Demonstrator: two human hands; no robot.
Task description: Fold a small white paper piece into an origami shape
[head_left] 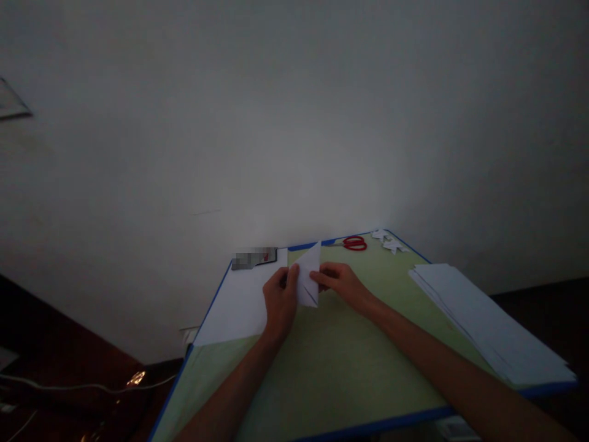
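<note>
A folded white paper piece (308,277) with a pointed top lies on the green table (331,356) near its far edge. My left hand (280,304) presses on the paper's left side, thumb laid along the fold and fingers curled. My right hand (341,283) pinches the paper's right edge with closed fingertips. Both forearms reach in from the bottom of the view.
A white sheet (234,304) lies left of the hands. A stack of white sheets (478,319) covers the table's right side. Red scissors (354,243) and small folded paper shapes (389,240) sit at the far edge. A dark card (254,258) lies far left. A wall stands behind.
</note>
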